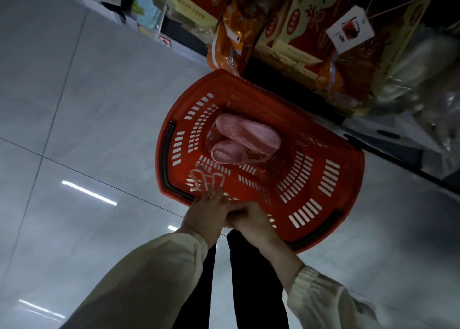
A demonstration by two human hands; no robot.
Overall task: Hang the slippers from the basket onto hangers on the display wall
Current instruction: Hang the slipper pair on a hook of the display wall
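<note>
Your pair of soft pink slippers [245,139] lies inside the red plastic basket [348,192], not hung yet, while your left hand [204,214] holds a white plastic hanger [207,179] at its near rim; your right hand's [251,219] grip I cannot tell.

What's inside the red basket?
Two pink slippers, one overlapping the other, near the basket's middle. The left hand holds a white hanger over the near corner; what lies beneath is hidden.
</note>
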